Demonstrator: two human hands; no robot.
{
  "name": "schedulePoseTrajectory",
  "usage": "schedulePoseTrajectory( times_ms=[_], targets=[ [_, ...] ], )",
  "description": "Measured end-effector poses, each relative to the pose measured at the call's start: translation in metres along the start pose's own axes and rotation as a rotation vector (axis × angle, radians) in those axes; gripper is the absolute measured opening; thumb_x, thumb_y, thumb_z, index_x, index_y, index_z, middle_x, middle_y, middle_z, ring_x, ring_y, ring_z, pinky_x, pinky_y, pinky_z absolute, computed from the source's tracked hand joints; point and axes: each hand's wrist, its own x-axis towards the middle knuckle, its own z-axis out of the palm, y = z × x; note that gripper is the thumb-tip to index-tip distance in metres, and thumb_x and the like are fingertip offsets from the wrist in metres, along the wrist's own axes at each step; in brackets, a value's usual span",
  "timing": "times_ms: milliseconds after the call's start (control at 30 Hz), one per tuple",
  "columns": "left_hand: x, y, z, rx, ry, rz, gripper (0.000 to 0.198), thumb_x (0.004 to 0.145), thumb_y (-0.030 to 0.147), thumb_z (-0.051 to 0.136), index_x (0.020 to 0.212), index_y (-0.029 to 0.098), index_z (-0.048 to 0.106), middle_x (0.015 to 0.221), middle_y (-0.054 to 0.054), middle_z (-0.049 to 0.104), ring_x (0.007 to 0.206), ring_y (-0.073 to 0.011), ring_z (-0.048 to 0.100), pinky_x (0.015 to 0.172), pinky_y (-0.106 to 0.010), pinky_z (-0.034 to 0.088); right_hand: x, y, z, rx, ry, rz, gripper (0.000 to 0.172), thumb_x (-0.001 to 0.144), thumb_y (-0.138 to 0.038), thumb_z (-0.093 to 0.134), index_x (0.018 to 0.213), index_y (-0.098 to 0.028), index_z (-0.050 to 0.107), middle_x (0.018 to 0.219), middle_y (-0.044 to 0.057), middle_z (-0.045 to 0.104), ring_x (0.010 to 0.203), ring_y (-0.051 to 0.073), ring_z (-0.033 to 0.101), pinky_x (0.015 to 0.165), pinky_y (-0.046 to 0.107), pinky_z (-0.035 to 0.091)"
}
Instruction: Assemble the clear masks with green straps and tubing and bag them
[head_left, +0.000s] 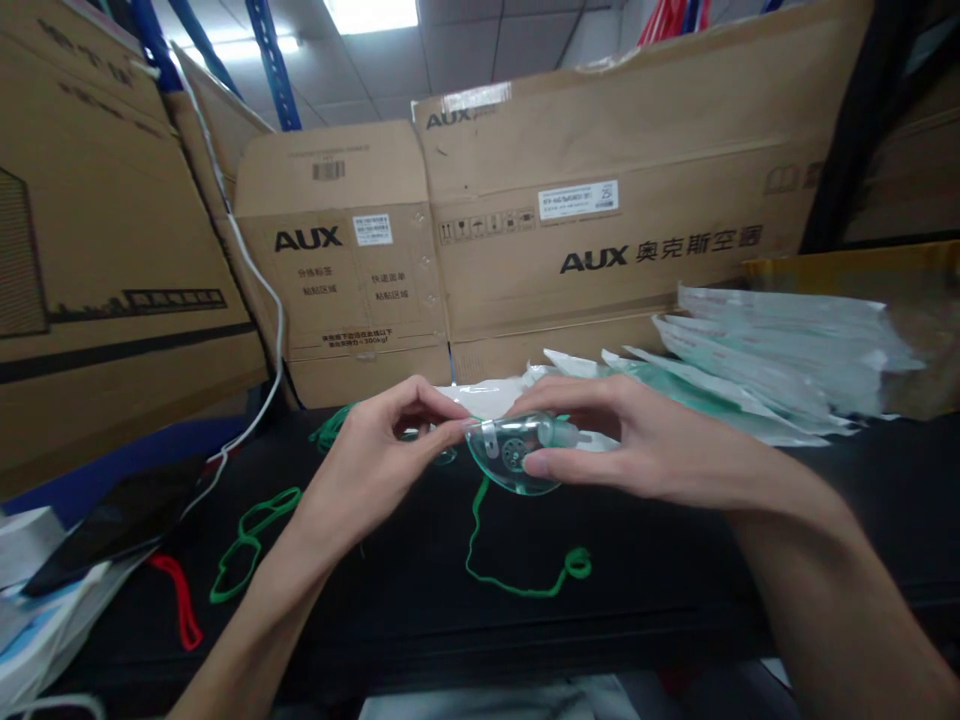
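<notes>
A clear, green-tinted oxygen mask (499, 470) with a round vent disc is held above the black table. My right hand (600, 430) grips its body near the tube connector, thumb in front and fingers behind. At the mask's left edge, beside the metal nose strip, my left hand (409, 430) pinches with thumb and fingertips; whether the strap is also in the pinch, I cannot tell. A green elastic strap (474, 565) trails from under the mask and ends in a curl on the table. Behind my left hand lies another clear piece, mostly hidden.
Cardboard boxes (510, 270) wall off the back and left. Plastic-packed pouches (780, 350) are piled at the back right. On the left lie a loose green strap (247, 540), a red strap (182, 600) and a dark phone or tablet (120, 515) with a white cable (279, 330).
</notes>
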Motion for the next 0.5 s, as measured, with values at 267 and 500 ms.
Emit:
schedulePoseTrajectory(
  times_ms=[267,500],
  targets=[
    [0.002,0.0022,-0.004,-0.053,-0.075,-0.001,0.034,0.097,0.039,0.059,0.123,0.018,0.069,0.089,-0.004,0.071,0.084,-0.0159,0.065,0.08,-0.026,0.05,0.0026,0.0053,-0.0016,0.164,0.197,0.1,0.029,0.087,-0.049,0.068,0.097,-0.024,0.076,0.094,0.002,0.075,0.087,0.023,0.068,0.067,0.029,0.05],
    [0.0021,-0.0013,-0.0014,-0.066,-0.019,-0.008,0.03,0.092,0.043,0.065,0.107,0.018,0.076,0.091,-0.004,0.075,0.083,-0.0175,0.068,0.08,-0.027,0.053,0.0068,0.0078,0.0035,0.166,0.26,0.127,0.03,0.085,-0.05,0.07,0.094,-0.022,0.075,0.096,0.004,0.076,0.088,0.024,0.07,0.068,0.03,0.053]
  ],
)
